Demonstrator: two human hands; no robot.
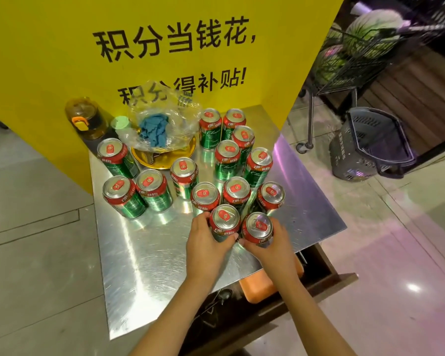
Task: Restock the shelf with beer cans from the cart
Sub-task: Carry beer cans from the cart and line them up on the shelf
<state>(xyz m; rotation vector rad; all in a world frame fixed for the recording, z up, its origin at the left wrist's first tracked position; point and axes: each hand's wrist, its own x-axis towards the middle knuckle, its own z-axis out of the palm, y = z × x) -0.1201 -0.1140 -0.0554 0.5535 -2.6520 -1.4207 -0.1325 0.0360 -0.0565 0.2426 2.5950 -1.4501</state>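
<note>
Both arms reach forward over steel table [149,265]. Left hand [206,240] wraps fingers round near can [224,222]; right hand [270,246] grips neighbouring can [258,227]. Both cans upright, tabs up, touching side by side at table's near edge. Behind them, other cans [183,176] upright. Plastic bag [162,122] holds blue cloth [153,129]; wire cart [344,60] holds watermelons [370,32].

Two bare, sleeveless forearms
</note>
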